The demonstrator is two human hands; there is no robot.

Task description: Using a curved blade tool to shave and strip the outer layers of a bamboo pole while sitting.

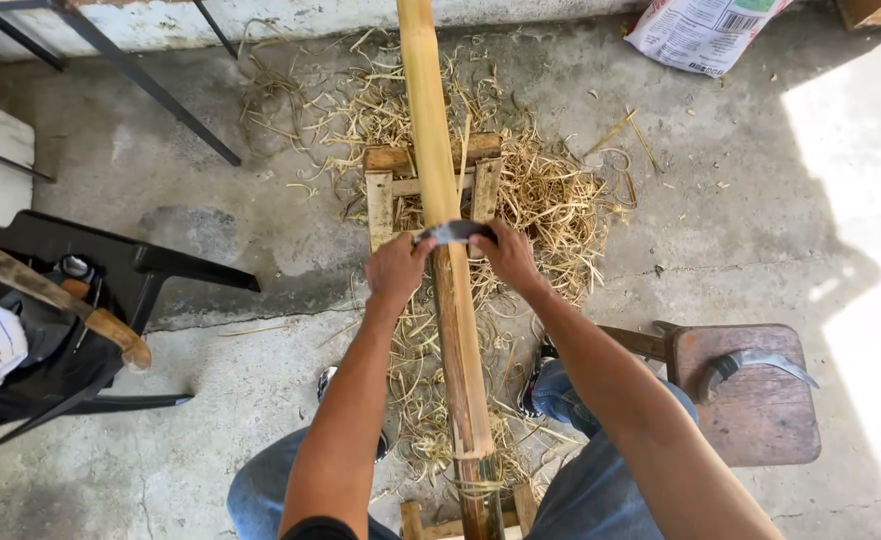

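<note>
On the small wooden stand point(391, 160) lies a long bamboo pole point(451, 290). Across the pole sits a curved blade point(453, 232). The left hand point(398, 270) is closed on one end, the right hand point(506, 255) on the other. Dry shavings point(551, 200) lie around the stand.

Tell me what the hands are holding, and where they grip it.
Both hands, left and right, hold a curved blade by its two ends, across the bamboo pole.
</note>
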